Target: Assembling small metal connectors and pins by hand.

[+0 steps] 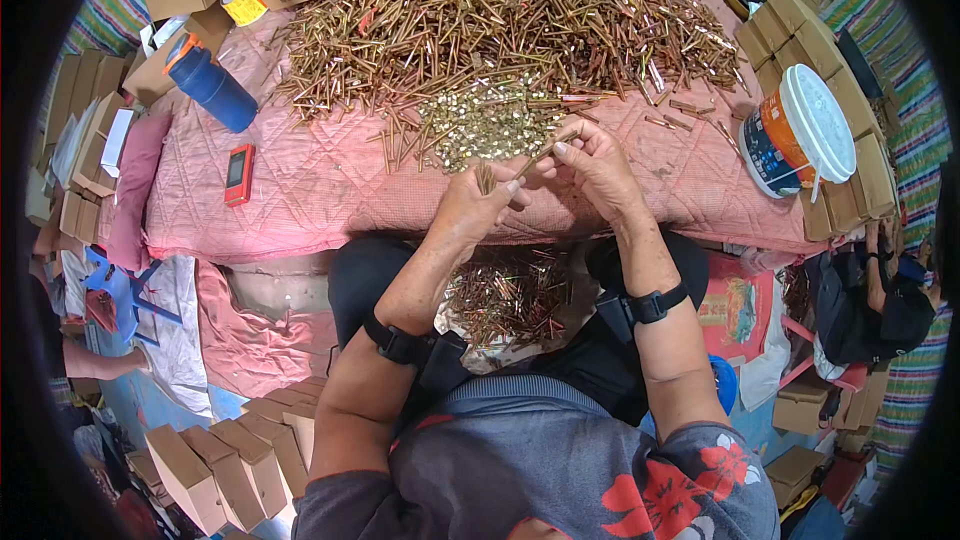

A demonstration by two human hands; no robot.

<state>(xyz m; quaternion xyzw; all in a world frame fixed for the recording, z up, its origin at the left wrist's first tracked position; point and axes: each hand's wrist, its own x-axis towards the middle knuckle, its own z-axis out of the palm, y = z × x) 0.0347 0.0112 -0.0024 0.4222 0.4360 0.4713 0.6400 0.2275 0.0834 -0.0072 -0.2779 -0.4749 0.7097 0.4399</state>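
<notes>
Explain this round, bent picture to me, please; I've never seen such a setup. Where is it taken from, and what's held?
There is no machine: these are a person's bare hands. The single view comes from a wide fisheye camera on their head, looking down, so straight edges curve. On the pink quilted cover lie a large pile of thin brass-coloured sticks, small shiny bits, and a red handheld device. The left hand holds a small bundle of sticks; the right hand pinches a single stick reaching toward the left fingers.
</notes>
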